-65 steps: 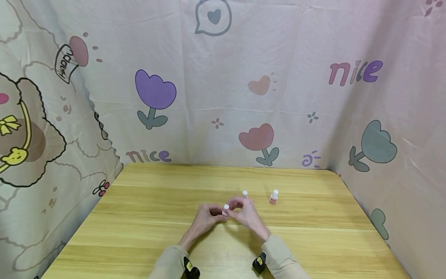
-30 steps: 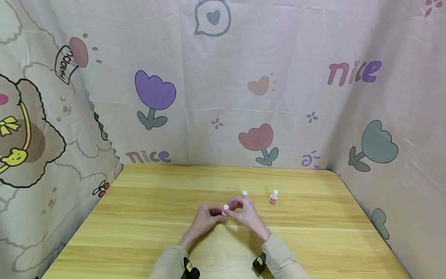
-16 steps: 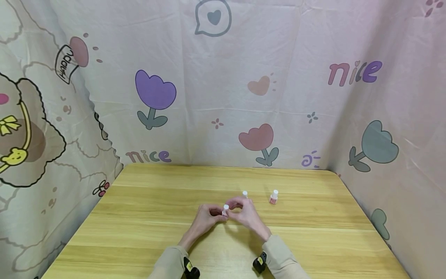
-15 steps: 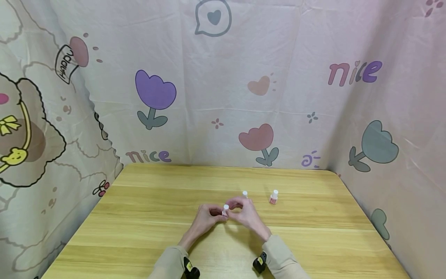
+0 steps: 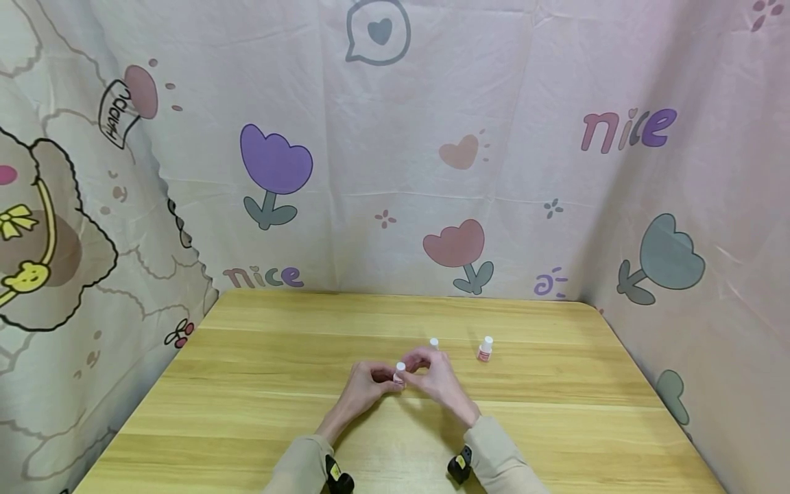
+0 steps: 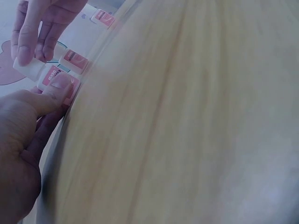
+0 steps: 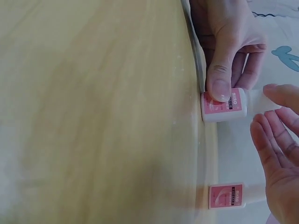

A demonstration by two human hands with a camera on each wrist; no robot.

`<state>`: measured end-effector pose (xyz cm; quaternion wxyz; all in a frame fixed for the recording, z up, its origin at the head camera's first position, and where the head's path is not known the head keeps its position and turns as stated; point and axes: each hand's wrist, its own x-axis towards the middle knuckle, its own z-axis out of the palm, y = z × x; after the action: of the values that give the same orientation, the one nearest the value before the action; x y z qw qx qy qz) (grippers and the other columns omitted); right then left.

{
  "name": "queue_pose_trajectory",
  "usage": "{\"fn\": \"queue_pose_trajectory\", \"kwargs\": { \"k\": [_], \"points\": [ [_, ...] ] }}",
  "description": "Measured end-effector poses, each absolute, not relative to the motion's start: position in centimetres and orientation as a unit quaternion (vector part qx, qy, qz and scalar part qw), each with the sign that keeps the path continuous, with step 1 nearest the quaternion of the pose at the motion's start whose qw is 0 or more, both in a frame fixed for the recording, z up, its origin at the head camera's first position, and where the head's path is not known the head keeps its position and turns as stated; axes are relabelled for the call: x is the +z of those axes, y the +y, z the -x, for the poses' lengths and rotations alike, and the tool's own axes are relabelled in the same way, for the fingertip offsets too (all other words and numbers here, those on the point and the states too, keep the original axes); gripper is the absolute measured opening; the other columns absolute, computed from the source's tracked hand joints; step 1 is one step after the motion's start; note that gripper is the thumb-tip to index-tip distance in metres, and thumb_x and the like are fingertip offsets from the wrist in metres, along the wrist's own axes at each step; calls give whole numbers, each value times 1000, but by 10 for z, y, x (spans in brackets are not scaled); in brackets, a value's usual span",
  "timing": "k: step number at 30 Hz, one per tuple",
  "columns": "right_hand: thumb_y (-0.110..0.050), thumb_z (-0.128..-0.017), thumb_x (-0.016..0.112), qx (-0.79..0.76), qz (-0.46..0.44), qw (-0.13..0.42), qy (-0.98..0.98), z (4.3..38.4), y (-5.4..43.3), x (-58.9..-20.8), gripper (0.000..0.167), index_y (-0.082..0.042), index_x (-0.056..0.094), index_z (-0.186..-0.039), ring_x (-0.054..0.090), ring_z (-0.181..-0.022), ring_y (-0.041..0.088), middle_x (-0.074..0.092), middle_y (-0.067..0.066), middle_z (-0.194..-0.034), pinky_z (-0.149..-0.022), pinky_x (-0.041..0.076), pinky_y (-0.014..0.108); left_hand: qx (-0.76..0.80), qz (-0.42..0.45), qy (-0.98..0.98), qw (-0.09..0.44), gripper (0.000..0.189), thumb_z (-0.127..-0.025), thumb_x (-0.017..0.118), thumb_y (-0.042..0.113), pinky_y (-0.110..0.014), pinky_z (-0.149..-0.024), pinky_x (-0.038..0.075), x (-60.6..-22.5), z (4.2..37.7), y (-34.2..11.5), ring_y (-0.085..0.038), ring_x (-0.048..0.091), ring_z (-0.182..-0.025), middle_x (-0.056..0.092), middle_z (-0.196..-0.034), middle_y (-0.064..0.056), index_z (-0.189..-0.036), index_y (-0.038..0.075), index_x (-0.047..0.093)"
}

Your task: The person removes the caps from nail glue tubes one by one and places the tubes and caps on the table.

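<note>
Upright on the table stands a small white glue bottle point(image 7: 224, 113) with a pink label. My left hand point(image 5: 363, 387) grips its body low down, thumb across the label in both wrist views. At its white cap point(image 6: 29, 69), my right hand point(image 5: 439, 379) pinches with the thumb and fingers. A second bottle of the same kind point(image 6: 74, 60) stands just behind; in the head view only its cap point(image 5: 435, 342) shows above my right hand. Farther right, a third matching bottle point(image 5: 485, 350) is upright with its cap on.
The light wooden table point(image 5: 259, 357) runs back to a printed cloth curtain point(image 5: 382, 137), with more cloth along the left and right sides. Both beige sleeves point(image 5: 503, 456) carry small black wrist cameras point(image 5: 459, 466).
The right thumb and fingers shift slightly at the cap. Both hands and all the bottles otherwise keep their places.
</note>
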<state>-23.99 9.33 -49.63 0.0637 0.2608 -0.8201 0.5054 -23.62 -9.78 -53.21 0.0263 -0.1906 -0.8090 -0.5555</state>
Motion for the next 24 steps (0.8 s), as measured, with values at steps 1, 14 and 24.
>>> {"fn": "queue_pose_trajectory", "kwargs": {
  "k": [1,14,24],
  "points": [
    [-2,-83,79,507,-264,60,-818,240,93,-496,14,-2,72,-96,68,-81,14,74,12,-90,-82,61,37,-556,190,-809,25,12,-80,84,11,-18,-72,57,-532,236,-98,-1,71,-77,80,-88,-7,-92,9,79],
    [-6,-82,80,506,-250,58,-823,239,93,-494,18,-3,71,-97,67,-81,10,73,10,-89,-81,61,36,-557,188,-809,25,13,-80,84,10,-18,-71,56,-531,236,-98,-1,70,-76,80,-88,-7,-92,9,79],
    [-1,-82,79,514,-259,50,-816,238,94,-494,14,-3,73,-95,67,-82,12,73,11,-92,-84,61,37,-556,192,-808,26,12,-80,84,10,-18,-71,57,-531,236,-98,-1,70,-76,80,-87,-7,-90,9,79]
  ]
}}
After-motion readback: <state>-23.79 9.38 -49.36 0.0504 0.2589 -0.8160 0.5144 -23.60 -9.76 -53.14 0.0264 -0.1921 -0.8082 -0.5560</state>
